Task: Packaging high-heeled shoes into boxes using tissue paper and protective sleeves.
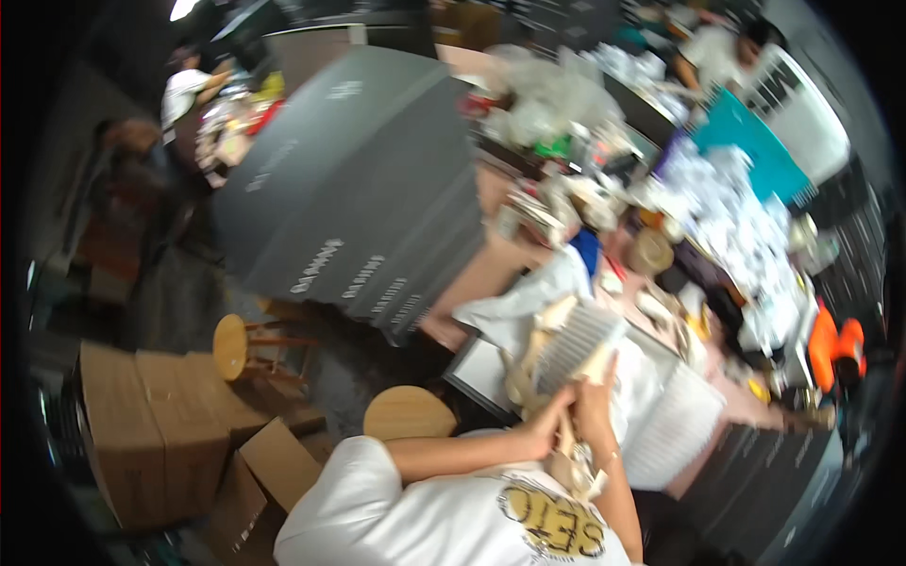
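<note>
Both my hands meet in front of my chest, and the picture is blurred by motion. My left hand (547, 420) and my right hand (595, 407) close around the lower end of a cream-coloured item (530, 363), whose kind I cannot make out. A ribbed, translucent sheet of bubble wrap (578, 347) lies over its upper part. Below the hands, a cream strap-like piece (574, 472) hangs against my white shirt. Another bubble wrap sheet (675, 424) lies beside my right forearm. White paper (528, 297) spreads just beyond the item.
Dark grey boxes (368, 179) stack high at the left of the cluttered table (481, 274). Crumpled white paper (727, 217), a teal bin (755, 141) and an orange tool (835, 349) are to the right. Stools (411, 413) and cardboard boxes (151, 434) stand left. Other people work farther off.
</note>
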A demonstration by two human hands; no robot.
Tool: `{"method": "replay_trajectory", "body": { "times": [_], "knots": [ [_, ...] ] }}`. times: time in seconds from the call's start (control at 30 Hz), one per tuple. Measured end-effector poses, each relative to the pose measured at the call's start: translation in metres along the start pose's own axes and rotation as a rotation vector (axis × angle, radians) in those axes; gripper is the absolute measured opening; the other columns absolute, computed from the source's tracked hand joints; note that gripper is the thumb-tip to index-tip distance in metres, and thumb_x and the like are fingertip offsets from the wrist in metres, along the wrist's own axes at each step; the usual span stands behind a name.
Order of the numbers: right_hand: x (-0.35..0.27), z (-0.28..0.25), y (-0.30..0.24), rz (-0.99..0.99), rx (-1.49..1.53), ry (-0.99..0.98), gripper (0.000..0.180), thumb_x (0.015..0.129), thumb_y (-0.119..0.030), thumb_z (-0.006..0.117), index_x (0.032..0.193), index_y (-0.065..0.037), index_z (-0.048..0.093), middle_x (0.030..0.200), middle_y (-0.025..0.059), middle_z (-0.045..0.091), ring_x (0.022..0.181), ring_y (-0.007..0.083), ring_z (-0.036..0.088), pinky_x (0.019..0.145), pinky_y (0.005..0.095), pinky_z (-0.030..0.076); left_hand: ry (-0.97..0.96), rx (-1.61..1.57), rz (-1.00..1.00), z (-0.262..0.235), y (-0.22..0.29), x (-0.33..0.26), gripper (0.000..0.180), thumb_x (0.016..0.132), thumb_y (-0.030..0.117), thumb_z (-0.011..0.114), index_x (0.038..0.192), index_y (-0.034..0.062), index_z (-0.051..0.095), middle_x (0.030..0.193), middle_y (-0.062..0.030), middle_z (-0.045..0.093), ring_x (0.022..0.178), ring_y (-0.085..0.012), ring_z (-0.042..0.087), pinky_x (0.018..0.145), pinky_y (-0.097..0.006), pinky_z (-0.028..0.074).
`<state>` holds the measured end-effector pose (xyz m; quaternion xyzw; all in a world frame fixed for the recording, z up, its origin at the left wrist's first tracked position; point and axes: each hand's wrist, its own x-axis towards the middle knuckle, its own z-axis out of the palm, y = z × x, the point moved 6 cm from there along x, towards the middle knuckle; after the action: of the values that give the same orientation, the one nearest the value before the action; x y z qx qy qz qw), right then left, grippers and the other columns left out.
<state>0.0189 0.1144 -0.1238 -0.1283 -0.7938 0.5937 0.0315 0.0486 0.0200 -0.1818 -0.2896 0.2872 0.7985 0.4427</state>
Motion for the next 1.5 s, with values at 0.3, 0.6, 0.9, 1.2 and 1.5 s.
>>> {"method": "replay_trajectory", "body": {
  "times": [0.3,0.6,0.9,1.2,1.5],
  "knots": [
    [0.025,-0.088,0.030,-0.134,-0.572,0.203,0.038,0.075,-0.011,0.069,0.111,-0.004,0.060,0.119,0.0152,0.056,0.111,0.0341,0.051,0.095,0.0435,0.038,0.018,0.146,-0.060,-0.004,0.063,-0.024,0.073,0.090,0.068,0.027,0.127,0.0076,0.049,0.104,-0.0119,0.060,0.082,-0.0248,0.062,0.071,-0.038,0.055],
    [0.049,-0.084,0.077,-0.178,-0.732,0.254,0.017,0.080,-0.019,0.065,0.092,-0.007,0.068,0.082,0.0060,0.061,0.085,0.0249,0.057,0.075,0.0394,0.038,-0.029,0.175,-0.107,0.012,0.033,-0.002,0.067,0.094,0.062,0.026,0.132,0.0090,0.045,0.113,-0.0105,0.057,0.103,-0.0277,0.057,0.089,-0.047,0.049],
    [-0.017,-0.032,-0.015,-0.374,-0.705,-0.122,0.014,0.076,-0.017,0.068,0.087,-0.008,0.067,0.079,0.0083,0.061,0.074,0.0271,0.060,0.065,0.0385,0.048,-0.100,0.203,-0.140,0.032,0.004,-0.014,0.066,0.093,0.061,0.035,0.139,0.0128,0.036,0.138,-0.0078,0.043,0.127,-0.0241,0.040,0.106,-0.043,0.032],
    [0.036,-0.081,0.103,0.097,-0.893,-0.073,0.024,0.082,-0.023,0.065,0.098,-0.006,0.063,0.087,0.0155,0.060,0.072,0.0301,0.062,0.066,0.0421,0.050,0.082,0.290,-0.092,0.002,0.016,-0.004,0.048,0.094,0.036,0.050,0.127,0.0004,0.045,0.108,-0.0135,0.059,0.093,-0.0234,0.060,0.082,-0.035,0.053],
    [-0.022,-0.038,0.006,-0.130,-0.686,-0.087,0.029,0.073,-0.010,0.065,0.100,-0.009,0.056,0.090,0.0109,0.057,0.082,0.0304,0.059,0.067,0.0418,0.048,-0.030,0.154,-0.092,0.024,-0.009,-0.011,0.051,0.095,0.048,0.044,0.124,0.0058,0.047,0.108,-0.0089,0.057,0.096,-0.0214,0.058,0.086,-0.042,0.049]
  ]
}}
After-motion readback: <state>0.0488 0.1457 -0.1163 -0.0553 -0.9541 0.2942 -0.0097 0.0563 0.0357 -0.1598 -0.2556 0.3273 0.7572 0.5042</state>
